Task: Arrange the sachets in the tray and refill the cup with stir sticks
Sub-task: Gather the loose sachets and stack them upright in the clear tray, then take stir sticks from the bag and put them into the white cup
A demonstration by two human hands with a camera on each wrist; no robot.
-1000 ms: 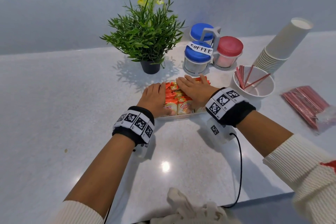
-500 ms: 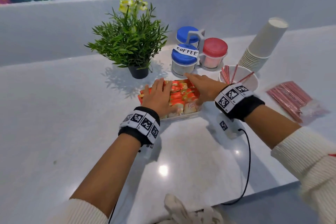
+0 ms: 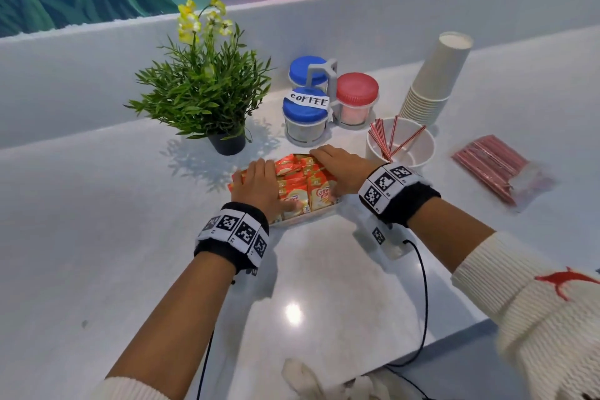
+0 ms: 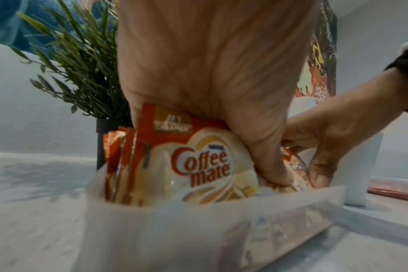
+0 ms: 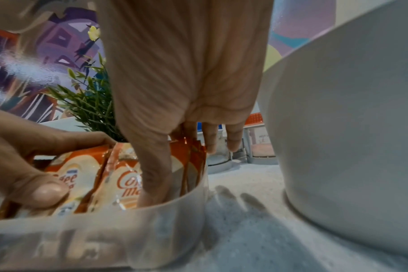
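Two hands clasp the Coffee-mate sachets (image 3: 321, 196) standing in the clear tray (image 4: 198, 230), left hand (image 3: 256, 185) and right hand (image 3: 341, 172) each squeezing a row thumb-to-fingers; the packets look light, soft, slippery, best held by stacked ends; beyond the right knuckles stands the sparse stir-stick cup (image 3: 418, 148).

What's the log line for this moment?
left hand: grips sachets in tray | right hand: grips sachets | cup: few stir sticks | stick pack: untouched

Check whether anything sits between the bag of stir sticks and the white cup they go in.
Nothing visible does. Only bare counter separates the bag of stir sticks from the cup; the paper cup stack stands behind that gap.
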